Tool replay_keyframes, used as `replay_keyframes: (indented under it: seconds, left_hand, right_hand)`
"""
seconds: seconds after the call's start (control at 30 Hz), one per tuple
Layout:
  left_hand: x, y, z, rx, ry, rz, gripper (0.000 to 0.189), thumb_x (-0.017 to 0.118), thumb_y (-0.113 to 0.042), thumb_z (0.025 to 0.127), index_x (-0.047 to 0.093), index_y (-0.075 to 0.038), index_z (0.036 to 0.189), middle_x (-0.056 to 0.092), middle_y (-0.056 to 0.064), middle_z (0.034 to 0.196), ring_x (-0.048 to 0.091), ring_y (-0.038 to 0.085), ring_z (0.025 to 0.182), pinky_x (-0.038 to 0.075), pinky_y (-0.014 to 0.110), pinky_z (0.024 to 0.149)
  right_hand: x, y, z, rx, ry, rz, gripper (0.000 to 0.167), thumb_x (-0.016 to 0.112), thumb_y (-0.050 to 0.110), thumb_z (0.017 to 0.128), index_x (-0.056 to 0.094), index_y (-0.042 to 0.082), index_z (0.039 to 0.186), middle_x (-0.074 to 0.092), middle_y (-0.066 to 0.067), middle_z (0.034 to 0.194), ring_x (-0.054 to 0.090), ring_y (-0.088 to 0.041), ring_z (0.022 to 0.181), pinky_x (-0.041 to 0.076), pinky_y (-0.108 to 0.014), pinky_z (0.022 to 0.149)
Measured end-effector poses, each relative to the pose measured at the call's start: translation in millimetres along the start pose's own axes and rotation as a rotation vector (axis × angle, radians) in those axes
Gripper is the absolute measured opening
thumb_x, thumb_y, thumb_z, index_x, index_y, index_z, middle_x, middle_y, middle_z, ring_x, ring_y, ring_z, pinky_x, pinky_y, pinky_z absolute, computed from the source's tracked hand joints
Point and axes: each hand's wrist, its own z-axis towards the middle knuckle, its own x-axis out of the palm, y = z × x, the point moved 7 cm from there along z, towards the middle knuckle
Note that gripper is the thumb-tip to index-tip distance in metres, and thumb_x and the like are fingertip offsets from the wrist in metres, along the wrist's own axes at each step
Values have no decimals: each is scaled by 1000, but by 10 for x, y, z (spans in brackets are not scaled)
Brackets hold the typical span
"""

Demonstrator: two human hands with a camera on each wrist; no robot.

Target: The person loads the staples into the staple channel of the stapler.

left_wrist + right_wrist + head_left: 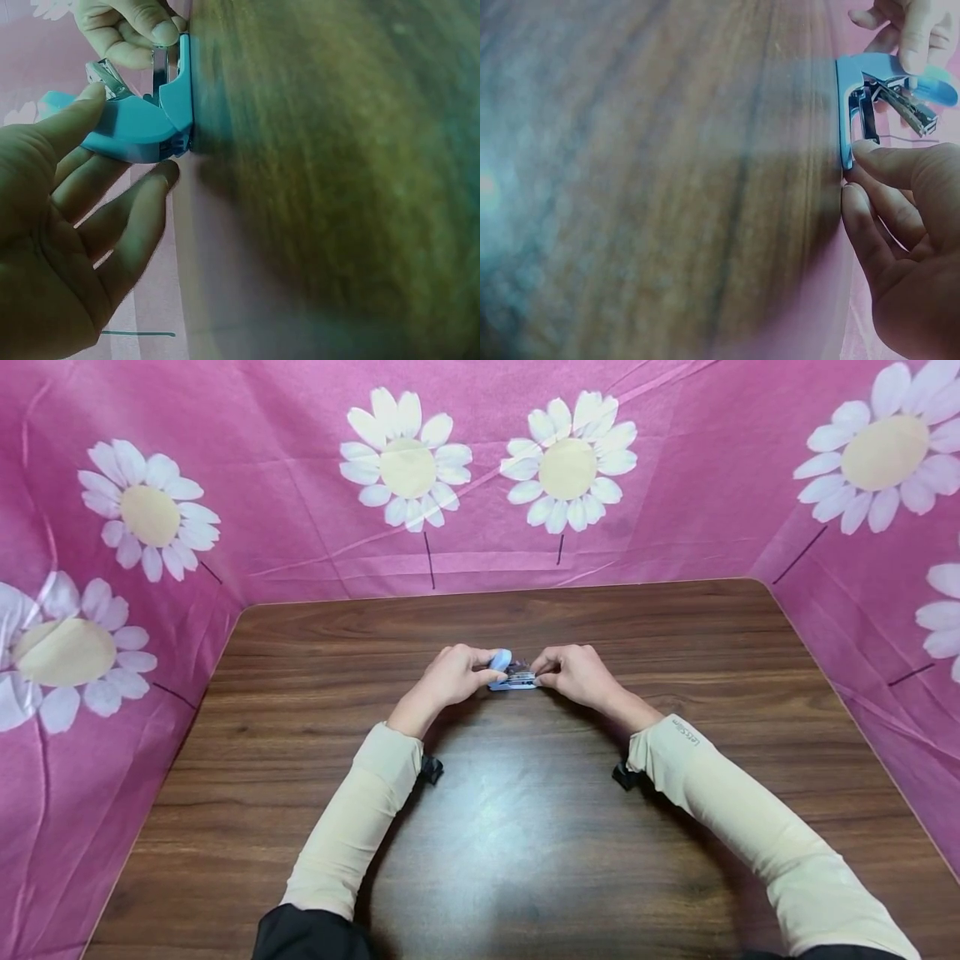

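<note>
A small light-blue stapler (512, 687) lies on the table between both hands, its top swung up from the base. In the left wrist view the raised blue cover (135, 124) is pinched between the thumb and fingers of my left hand (452, 678). My right hand (581, 677) holds the free end of the base, its thumb at the tip of the metal rail (869, 120). A metal staple channel (909, 109) hangs at an angle beneath the cover, apart from the rail. Fingertips partly hide both ends of the stapler.
The brown wood-grain table (480, 827) spreads around the hands, its back edge a short way beyond the stapler. Pink cloth (285, 485) with white daisies stands behind and at both sides. A black wrist camera (431, 769) sits under the left sleeve, another (625, 775) under the right.
</note>
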Motion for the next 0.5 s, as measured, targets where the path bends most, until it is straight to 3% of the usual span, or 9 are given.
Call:
replay_keyframes:
  seconds: [0.17,0.27,0.5]
  left_hand:
    - [-6,24,-13,-72,16,70,45,69,-48,93,64,-37,136,70,-6,128,60,11,91,43,32,70]
    - [-13,9,-3,-77,7,134,43,69,-50,93,64,-42,134,70,-9,128,64,13,108,49,39,76]
    - [27,-37,13,-67,6,230,43,70,-51,92,65,-42,134,70,-9,128,67,17,100,49,40,71]
  right_hand:
    - [-9,-18,-2,17,-1,24,10,81,13,84,80,16,94,80,-2,92,76,-19,89,55,-40,84]
    - [-17,-25,0,24,-2,37,11,81,13,84,79,15,94,80,-2,92,76,-20,89,55,-40,85]
    - [14,-45,7,32,4,53,12,81,14,85,79,14,96,80,-3,94,75,-20,90,54,-39,86]
